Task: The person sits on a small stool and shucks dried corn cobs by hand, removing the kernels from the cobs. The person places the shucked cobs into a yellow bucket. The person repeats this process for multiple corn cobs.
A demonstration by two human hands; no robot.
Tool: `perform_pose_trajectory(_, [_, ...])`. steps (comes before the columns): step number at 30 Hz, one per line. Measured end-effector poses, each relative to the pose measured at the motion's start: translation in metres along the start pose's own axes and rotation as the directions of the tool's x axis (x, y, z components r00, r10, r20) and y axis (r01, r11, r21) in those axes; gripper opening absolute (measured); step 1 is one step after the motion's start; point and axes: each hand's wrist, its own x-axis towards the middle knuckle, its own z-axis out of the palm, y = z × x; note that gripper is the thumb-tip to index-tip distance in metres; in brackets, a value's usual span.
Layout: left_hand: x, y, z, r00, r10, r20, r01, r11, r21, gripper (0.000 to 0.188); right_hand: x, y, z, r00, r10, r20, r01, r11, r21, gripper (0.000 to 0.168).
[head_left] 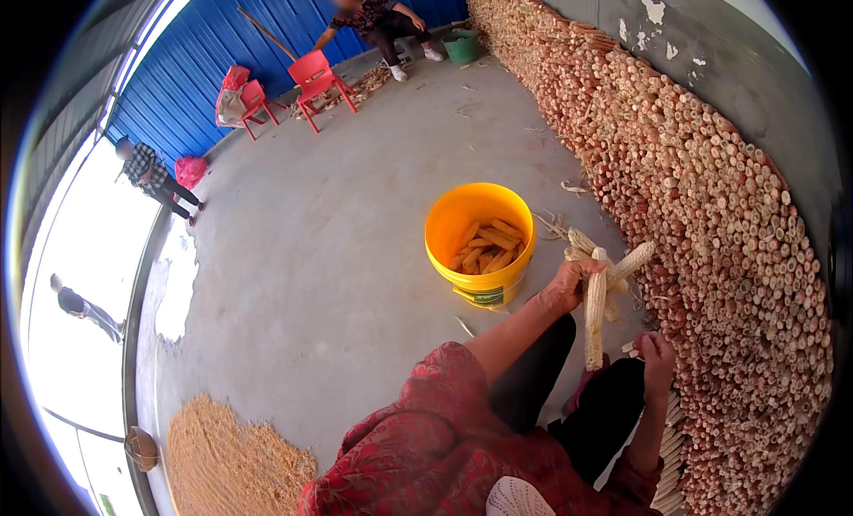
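My left hand (572, 281) is closed around a bare, pale corncob (595, 309), which points down towards my feet. More pale corncobs (630, 263) cross behind it, close to my fingers; which of them I hold is partly hidden. My right hand (656, 359), lower and nearer my knee, has its fingers curled at a small pale piece (628, 348), too small to identify. Left of my hands stands a yellow plastic bucket (440, 249) with several orange-yellow corn ears (492, 246) at its bottom.
Stacked corncobs (706, 203) line the grey wall on my right. Red plastic chairs (313, 80) stand by the blue wall, near a seated person (376, 16) and a green bucket (461, 48). Loose grain (226, 456) is spread at the lower left. Two people (150, 169) are at the left.
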Motion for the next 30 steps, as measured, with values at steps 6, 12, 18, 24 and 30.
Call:
perform_pose_trajectory(6, [0.032, 0.014, -0.007, 0.971, 0.106, -0.214, -0.051, 0.968, 0.245, 0.039, 0.067, -0.052, 0.020, 0.964, -0.012, 0.267, -0.015, 0.995, 0.097, 0.027])
perform_pose_trajectory(12, [0.088, 0.010, -0.034, 0.935, 0.202, -0.293, -0.085, 0.927, 0.366, 0.050, 0.143, -0.017, 0.062, 0.855, 0.042, 0.517, -0.121, 0.985, 0.120, 0.027])
perform_pose_trajectory(18, [0.155, -0.007, -0.098, 0.904, 0.245, -0.350, -0.088, 0.909, 0.407, 0.055, 0.207, 0.043, 0.094, 0.888, 0.193, 0.417, -0.213, 0.977, 0.001, 0.041])
perform_pose_trajectory(24, [0.191, -0.016, -0.198, 0.934, -0.170, -0.313, 0.175, 0.985, -0.013, 0.052, 0.247, 0.119, 0.117, 0.770, 0.335, 0.544, -0.524, 0.818, 0.238, 0.042])
perform_pose_trajectory(30, [0.216, -0.051, -0.240, 0.879, -0.244, -0.409, 0.258, 0.966, -0.021, 0.051, 0.249, 0.198, 0.106, 0.712, 0.329, 0.620, -0.670, 0.582, 0.460, 0.039])
